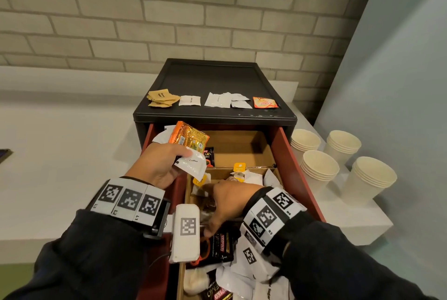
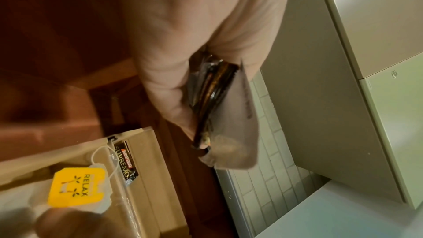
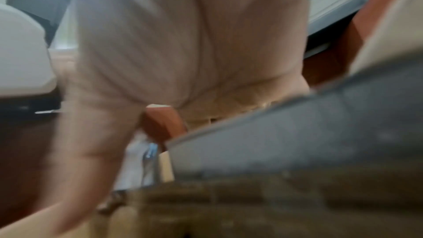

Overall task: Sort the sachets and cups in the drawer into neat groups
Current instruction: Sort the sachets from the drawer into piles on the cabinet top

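While our left hand (image 1: 157,166) gripped collected sachets (image 1: 189,152), right hand (image 1: 226,203) dug among loose sachets (image 1: 244,273) directly beneath; its grip unclear.

Head view: even, moderately bright indoor light, sharp at centre, with wide-angle bending of the brick wall (image 1: 169,9) toward the edges. Left wrist view: dim, dark upper left, soft focus. Right wrist view: heavily motion-blurred throughout.

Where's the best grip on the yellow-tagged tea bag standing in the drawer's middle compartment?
Probably pinch the yellow tag itself, coming from above. It stands upright, proud of the cardboard divider and the white sachets behind, so both flat faces are free. The bag below is buried in clutter.
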The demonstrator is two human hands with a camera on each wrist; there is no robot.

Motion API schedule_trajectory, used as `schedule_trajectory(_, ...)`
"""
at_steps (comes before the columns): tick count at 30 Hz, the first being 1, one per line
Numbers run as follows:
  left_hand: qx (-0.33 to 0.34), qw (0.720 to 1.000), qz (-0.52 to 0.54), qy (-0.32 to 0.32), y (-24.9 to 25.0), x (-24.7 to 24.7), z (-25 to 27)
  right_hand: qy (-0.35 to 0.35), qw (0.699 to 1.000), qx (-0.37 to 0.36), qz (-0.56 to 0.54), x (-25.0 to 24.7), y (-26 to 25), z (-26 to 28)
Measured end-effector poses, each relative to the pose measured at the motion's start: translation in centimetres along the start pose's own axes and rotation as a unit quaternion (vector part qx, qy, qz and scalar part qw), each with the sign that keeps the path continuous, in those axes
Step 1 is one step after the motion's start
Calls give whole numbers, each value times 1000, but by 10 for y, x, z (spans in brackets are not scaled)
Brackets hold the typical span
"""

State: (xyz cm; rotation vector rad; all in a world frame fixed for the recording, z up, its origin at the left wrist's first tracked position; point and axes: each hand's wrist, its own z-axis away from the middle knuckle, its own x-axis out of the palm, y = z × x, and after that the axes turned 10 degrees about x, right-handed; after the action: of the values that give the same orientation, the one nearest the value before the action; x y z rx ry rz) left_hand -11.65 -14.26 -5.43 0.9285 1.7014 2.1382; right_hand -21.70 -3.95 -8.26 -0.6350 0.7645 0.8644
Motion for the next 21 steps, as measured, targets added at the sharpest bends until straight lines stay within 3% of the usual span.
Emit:
schedule_trajectory(5, -10, 1000, -8, 5, -2, -2, -3, 17, 996, -17, -88, 0, 2, -2)
schedule_trajectory(12, -4, 1000, -4, 11, -3, -4, -5, 61, 997, 31, 34, 6, -2, -4)
schedule_trajectory(21, -9, 1000, 10, 20, -3, -6, -6, 82, 995, 14, -50, 5, -4, -5)
